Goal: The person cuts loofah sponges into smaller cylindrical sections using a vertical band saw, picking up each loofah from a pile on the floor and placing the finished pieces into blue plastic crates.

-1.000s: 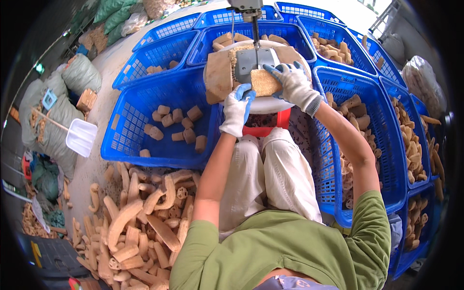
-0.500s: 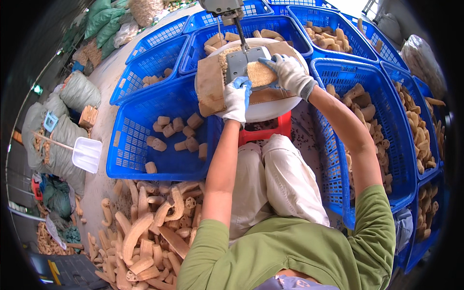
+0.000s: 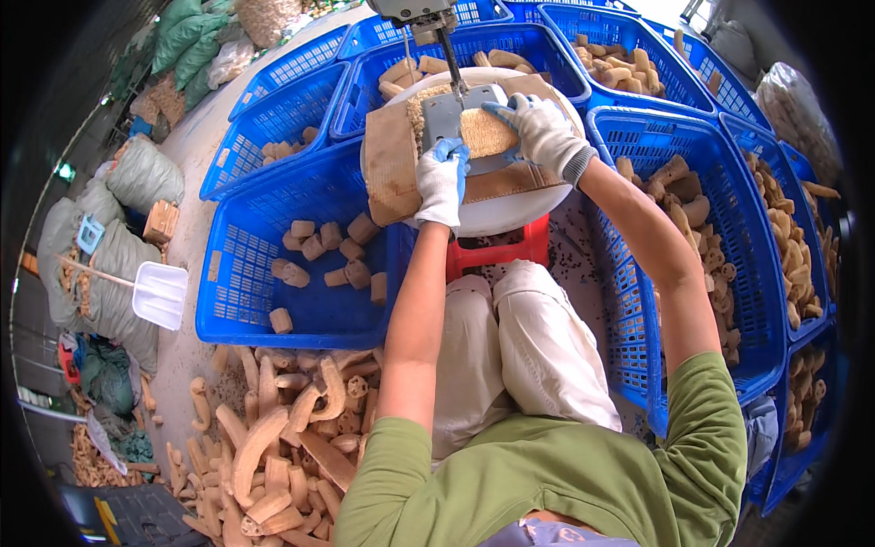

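Nearest are a person's green shirt and pale trousers. By the left elbow, a pile of long, curved tan gourds covers the floor. Beyond it, a blue crate holds scattered short tan chunks; on the right, a lattice-sided crate, fuller, stands close beside the right forearm. Between knees and machine, a red stool shows partly beneath a round white table.

On the table's grey metal plate, bordered by brown cardboard, lies a tan fibrous block. The gloved right hand is clamped on its right end. The gloved left hand is at its near left corner, hiding part of the plate; whether it pinches the block cannot be told. A thin upright rod stands just behind the block, below a machine head. Farther off, more blue crates hem in the table; bulging sacks slump at far left.
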